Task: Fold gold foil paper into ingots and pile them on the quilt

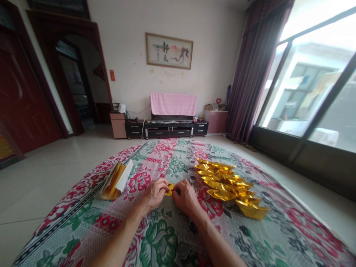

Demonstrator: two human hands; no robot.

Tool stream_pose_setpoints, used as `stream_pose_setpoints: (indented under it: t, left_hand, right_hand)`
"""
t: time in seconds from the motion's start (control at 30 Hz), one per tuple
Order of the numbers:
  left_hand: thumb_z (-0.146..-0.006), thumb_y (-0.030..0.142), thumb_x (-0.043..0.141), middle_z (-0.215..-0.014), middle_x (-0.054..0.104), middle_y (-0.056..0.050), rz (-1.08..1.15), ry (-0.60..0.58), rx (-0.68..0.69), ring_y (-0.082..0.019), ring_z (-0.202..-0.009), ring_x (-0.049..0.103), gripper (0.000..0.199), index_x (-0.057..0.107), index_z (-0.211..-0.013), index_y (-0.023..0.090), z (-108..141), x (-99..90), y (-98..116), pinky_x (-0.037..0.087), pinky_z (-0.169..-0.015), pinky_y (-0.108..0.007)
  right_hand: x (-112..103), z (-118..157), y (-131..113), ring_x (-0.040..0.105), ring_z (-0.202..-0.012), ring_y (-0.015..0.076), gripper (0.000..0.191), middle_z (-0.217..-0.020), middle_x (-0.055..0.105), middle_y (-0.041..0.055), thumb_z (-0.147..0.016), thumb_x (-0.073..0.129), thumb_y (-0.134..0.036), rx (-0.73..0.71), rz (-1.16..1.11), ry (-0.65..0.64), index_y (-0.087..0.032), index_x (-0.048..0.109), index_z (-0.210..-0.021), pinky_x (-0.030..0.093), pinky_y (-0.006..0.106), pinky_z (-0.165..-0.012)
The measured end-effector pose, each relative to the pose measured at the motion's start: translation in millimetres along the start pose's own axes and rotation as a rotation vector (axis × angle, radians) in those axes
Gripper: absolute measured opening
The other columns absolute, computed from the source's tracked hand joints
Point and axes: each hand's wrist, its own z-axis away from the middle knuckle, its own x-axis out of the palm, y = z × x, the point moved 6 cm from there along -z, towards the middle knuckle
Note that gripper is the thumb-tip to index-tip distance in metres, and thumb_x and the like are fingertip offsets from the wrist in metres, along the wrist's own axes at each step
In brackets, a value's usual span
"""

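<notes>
Between my hands, near the middle of the table, is a small piece of gold foil paper (169,189), partly hidden by the fingers. My left hand (156,192) pinches its left end with curled fingers. At its right end, my right hand (185,195) is closed on it, thumb and fingers together. To the right lie several folded gold foil pieces with pointed ends (222,183), set in overlapping rows. Left of my hands rests a curled stack of gold and white paper sheets (115,181).
A flowered cloth (158,243) covers the round table. Beyond it stand a low black cabinet (169,131) and a screen under a pink cloth (174,104). A dark curtain (251,66) and windows are on the right, with doorways on the left.
</notes>
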Motion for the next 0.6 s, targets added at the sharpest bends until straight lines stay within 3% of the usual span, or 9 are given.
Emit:
stream_pose_setpoints:
  t: [0.37,0.6]
  left_hand:
    - [-0.071,0.006,0.047,-0.090,0.060,-0.003,0.054,-0.015,0.009,-0.013,-0.084,0.057,0.022,0.066,-0.070,0.017,0.7,-1.4,0.7,0.044,-0.081,-0.025]
    - [-0.070,0.005,0.047,-0.088,0.060,-0.003,0.063,-0.001,0.026,-0.013,-0.084,0.057,0.022,0.065,-0.069,0.017,-0.5,-1.3,1.0,0.044,-0.081,-0.024]
  right_hand:
    - [1.8,1.2,-4.1,0.053,-0.076,0.0159,0.005,-0.075,0.054,0.0038,-0.072,0.055,-0.020,-0.014,0.040,0.022,-0.018,0.059,-0.068,0.040,0.024,-0.069]
    - [1.2,1.9,-7.0,0.054,-0.074,0.0160,0.013,-0.076,0.055,0.0042,-0.075,0.056,-0.031,-0.007,0.081,0.027,-0.018,0.059,-0.071,0.039,0.025,-0.069]
